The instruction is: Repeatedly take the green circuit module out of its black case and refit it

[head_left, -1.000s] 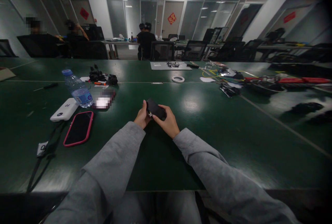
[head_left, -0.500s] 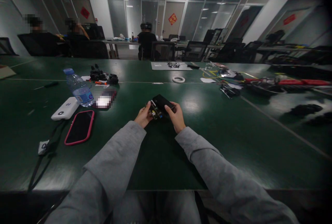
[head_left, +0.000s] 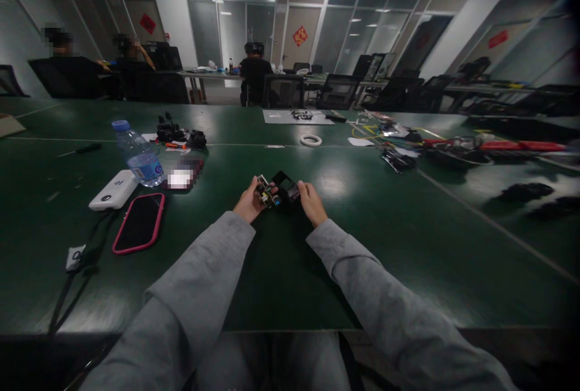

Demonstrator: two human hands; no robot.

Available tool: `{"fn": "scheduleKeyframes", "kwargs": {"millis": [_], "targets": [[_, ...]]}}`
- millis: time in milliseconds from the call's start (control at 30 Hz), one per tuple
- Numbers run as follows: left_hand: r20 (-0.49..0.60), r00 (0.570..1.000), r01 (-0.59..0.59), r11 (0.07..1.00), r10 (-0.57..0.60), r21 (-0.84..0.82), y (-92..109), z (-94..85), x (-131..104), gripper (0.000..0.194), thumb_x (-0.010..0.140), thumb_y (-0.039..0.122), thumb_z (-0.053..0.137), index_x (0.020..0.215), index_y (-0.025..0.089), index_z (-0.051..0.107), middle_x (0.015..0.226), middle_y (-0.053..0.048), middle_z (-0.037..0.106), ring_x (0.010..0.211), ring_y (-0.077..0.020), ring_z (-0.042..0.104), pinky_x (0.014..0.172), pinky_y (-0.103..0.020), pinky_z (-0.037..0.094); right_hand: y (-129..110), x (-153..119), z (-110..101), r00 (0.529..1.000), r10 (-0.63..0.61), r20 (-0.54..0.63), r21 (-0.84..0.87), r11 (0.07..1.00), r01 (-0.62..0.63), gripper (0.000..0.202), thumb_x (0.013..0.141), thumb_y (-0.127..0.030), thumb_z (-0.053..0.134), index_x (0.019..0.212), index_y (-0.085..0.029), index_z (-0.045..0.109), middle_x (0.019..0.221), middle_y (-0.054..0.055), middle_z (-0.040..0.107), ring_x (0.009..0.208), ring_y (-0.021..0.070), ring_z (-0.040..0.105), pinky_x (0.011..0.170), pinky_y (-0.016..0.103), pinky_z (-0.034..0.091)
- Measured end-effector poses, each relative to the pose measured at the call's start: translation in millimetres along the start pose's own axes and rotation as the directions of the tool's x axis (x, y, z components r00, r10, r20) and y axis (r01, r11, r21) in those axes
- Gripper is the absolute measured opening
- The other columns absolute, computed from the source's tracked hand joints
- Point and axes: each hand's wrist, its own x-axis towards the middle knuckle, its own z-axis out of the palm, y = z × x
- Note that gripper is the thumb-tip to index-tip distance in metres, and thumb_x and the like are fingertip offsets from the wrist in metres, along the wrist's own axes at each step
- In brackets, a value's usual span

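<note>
Over the middle of the green table, my left hand (head_left: 248, 200) is closed on a small circuit board (head_left: 267, 193) with yellow and blue parts. My right hand (head_left: 312, 202) grips the right edge of a black case (head_left: 287, 187), whose hollow-looking inner side faces me. Board and case are side by side, close together; whether they touch is hard to tell. Left of my hands lie a phone with a pink rim (head_left: 139, 223) and a white power bank (head_left: 114, 190) with a dark cable.
A water bottle (head_left: 142, 158) stands at the left beside another phone (head_left: 182, 174). Black parts (head_left: 174, 133), a screwdriver (head_left: 86, 148) and a white ring (head_left: 310, 139) lie farther back. Cables and tools cover the right side. Several people sit at the far tables.
The black case has turned in my right hand, from its flat outer face to its inner side. More of the board shows in my left hand.
</note>
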Motion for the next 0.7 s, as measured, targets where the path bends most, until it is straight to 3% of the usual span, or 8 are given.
{"fn": "scheduleKeyframes", "kwargs": {"millis": [233, 367, 467, 533, 633, 700], "targets": [[0.041, 0.999, -0.008, 0.99, 0.014, -0.141, 2, -7.7, 4, 0.046, 0.093, 0.05, 0.037, 0.11, 0.012, 0.056, 0.107, -0.015, 0.068, 0.086, -0.0195, 0.069, 0.073, -0.032, 0.055, 12, 9, -2, 0.997, -0.078, -0.019, -0.108, 0.991, 0.075, 0.058, 0.087, -0.07, 0.028, 0.083, -0.021, 0.059, 0.076, 0.006, 0.062, 0.074, 0.0217, 0.056, 0.077, 0.036, 0.043], [0.056, 0.998, 0.006, 0.989, 0.003, -0.149, 5, -7.3, 1, 0.049, 0.093, 0.051, 0.033, 0.113, 0.012, 0.054, 0.111, -0.017, 0.067, 0.085, -0.0207, 0.069, 0.071, -0.034, 0.055, 17, 15, -3, 0.99, -0.124, -0.066, -0.202, 0.973, 0.108, 0.062, 0.088, -0.07, 0.024, 0.076, -0.02, 0.059, 0.075, 0.008, 0.061, 0.079, 0.0237, 0.056, 0.086, 0.042, 0.041], [0.059, 0.998, 0.01, 0.99, -0.002, -0.138, 6, -5.7, -1, 0.05, 0.093, 0.053, 0.033, 0.11, 0.012, 0.055, 0.11, -0.019, 0.067, 0.086, -0.0225, 0.068, 0.071, -0.036, 0.056, 13, 13, -4, 0.971, -0.183, -0.151, -0.249, 0.958, 0.142, 0.063, 0.089, -0.068, 0.023, 0.088, -0.018, 0.062, 0.087, 0.01, 0.062, 0.093, 0.0249, 0.055, 0.096, 0.048, 0.035], [0.058, 0.998, 0.015, 0.99, -0.007, -0.139, 7, -4.7, -2, 0.049, 0.092, 0.054, 0.033, 0.107, 0.013, 0.056, 0.11, -0.019, 0.067, 0.088, -0.0233, 0.068, 0.071, -0.037, 0.056, 8, 6, -3, 0.948, -0.271, -0.168, -0.297, 0.931, 0.214, 0.059, 0.088, -0.066, 0.033, 0.102, -0.017, 0.061, 0.098, 0.012, 0.061, 0.1, 0.0258, 0.052, 0.098, 0.049, 0.034], [0.066, 0.998, 0.017, 0.987, -0.007, -0.162, 7, -4.2, -3, 0.047, 0.092, 0.053, 0.034, 0.103, 0.013, 0.057, 0.11, -0.018, 0.067, 0.09, -0.0231, 0.068, 0.072, -0.036, 0.056, 2, -6, -1, 0.916, -0.398, -0.048, -0.394, 0.85, 0.349, 0.058, 0.081, -0.059, 0.055, 0.12, -0.017, 0.056, 0.113, 0.015, 0.055, 0.108, 0.0294, 0.049, 0.097, 0.048, 0.038], [0.065, 0.998, 0.016, 0.985, -0.005, -0.171, 7, -4.6, -3, 0.047, 0.092, 0.053, 0.035, 0.102, 0.013, 0.057, 0.111, -0.018, 0.067, 0.091, -0.0229, 0.068, 0.073, -0.036, 0.056, 2, -10, -1, 0.909, -0.412, 0.06, -0.439, 0.807, 0.394, 0.054, 0.081, -0.05, 0.058, 0.124, -0.017, 0.054, 0.115, 0.016, 0.053, 0.11, 0.0304, 0.049, 0.095, 0.048, 0.041]]}}
